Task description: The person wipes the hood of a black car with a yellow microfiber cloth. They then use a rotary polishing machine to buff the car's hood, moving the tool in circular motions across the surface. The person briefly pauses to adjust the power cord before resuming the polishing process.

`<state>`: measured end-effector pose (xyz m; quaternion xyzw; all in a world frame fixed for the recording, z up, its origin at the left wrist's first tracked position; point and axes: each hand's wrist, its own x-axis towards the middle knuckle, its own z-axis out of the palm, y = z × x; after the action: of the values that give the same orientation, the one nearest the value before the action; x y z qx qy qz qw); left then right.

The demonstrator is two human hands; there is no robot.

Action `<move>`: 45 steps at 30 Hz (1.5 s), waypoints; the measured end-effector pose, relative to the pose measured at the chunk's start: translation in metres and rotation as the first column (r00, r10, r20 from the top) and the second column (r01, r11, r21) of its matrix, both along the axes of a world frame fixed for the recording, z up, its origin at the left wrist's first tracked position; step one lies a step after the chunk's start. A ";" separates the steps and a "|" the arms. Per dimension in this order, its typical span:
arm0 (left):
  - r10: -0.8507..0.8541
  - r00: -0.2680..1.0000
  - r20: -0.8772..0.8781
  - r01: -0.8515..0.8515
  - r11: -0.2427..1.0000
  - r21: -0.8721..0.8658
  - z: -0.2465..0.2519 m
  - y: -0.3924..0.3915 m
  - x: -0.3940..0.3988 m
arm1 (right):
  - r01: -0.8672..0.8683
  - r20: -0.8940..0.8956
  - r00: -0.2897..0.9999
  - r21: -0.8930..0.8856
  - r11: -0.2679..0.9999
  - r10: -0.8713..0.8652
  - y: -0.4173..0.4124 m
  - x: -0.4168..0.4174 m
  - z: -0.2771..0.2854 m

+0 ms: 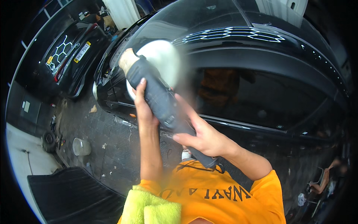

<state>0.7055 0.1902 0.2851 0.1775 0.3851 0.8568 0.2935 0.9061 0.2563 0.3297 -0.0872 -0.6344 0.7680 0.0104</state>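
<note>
Both my hands carry a dark grey power polisher with a large round white pad at its head. My left hand supports the front of the body, its thumb lying along the casing. Further back, my right hand wraps around the rear handle, fingers partly hidden behind the tool. Beyond the pad stands a glossy black car, its side window and door panel facing me. I cannot tell whether the pad touches the car. A yellow-green microfibre towel hangs over my left shoulder.
Another black car is parked at the upper left. On the dark floor stand a clear bucket and a tyre. A black cover lies lower left. Another person is at the far right.
</note>
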 end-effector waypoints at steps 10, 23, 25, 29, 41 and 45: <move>-0.147 0.937 -0.315 0.190 0.976 0.108 0.023 0.119 0.167 | 0.509 -0.186 0.847 0.010 0.861 -0.498 0.035 0.158 -0.032; -0.117 0.881 -0.458 0.166 0.984 0.067 0.023 0.117 0.134 | 0.576 -0.219 0.806 0.071 0.815 -0.550 0.028 0.115 -0.049; -0.093 0.941 -0.326 0.102 0.995 0.012 0.012 0.081 0.095 | 0.475 -0.247 0.860 0.064 0.878 -0.447 0.018 0.074 -0.053; 0.145 0.985 -0.098 -0.149 0.989 -0.025 -0.016 0.023 0.026 | 0.267 -0.239 0.945 0.176 0.947 -0.222 -0.006 -0.005 -0.071; 0.102 0.994 0.038 -0.099 0.993 -0.066 -0.029 -0.001 0.002 | 0.191 -0.173 0.976 0.407 0.893 -0.129 -0.011 -0.020 -0.056; -0.085 0.985 -0.148 0.092 0.995 0.040 -0.011 0.047 0.073 | 0.385 -0.105 0.921 0.118 0.915 -0.374 -0.009 0.058 -0.040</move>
<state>0.7787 0.2371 0.2736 0.2638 0.3770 0.8364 0.2979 0.9645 0.2470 0.2894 -0.1769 -0.6555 0.7090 0.1905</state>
